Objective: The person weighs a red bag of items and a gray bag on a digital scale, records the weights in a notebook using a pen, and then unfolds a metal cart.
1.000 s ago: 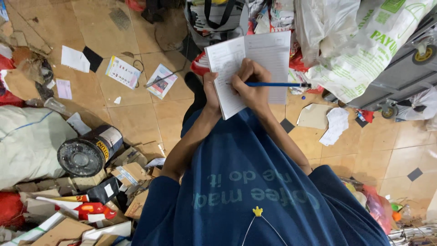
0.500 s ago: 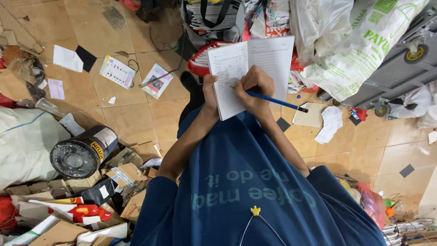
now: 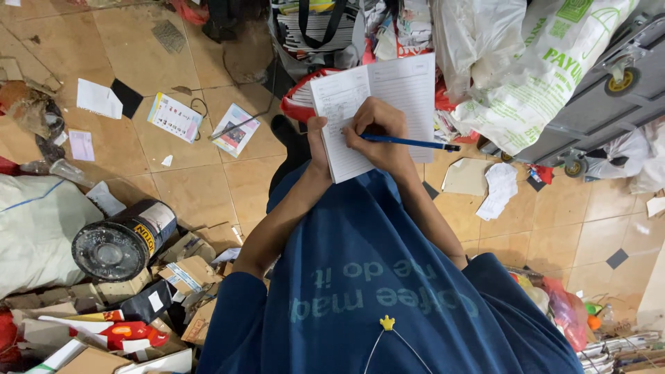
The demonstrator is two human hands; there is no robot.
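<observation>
The open notebook (image 3: 377, 111) is out in front of the person's chest. The left hand (image 3: 317, 142) holds its left edge. The right hand (image 3: 377, 131) lies on the page with a pen (image 3: 409, 143) sticking out to the right. A round can (image 3: 118, 242) lies on the floor far left. A big sack (image 3: 533, 69) sits to the right.

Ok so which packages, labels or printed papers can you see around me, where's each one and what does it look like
Round tin, floor at left, on its side: dark lid, yellow-and-white label.
Plastic sack, upper right: white with green print.
Leaflet, floor upper left: white, small coloured pictures.
Second leaflet, beside it: blue and white.
Cardboard boxes, lower left: brown, crushed, white labels.
Notebook, held in left hand: white lined pages.
</observation>
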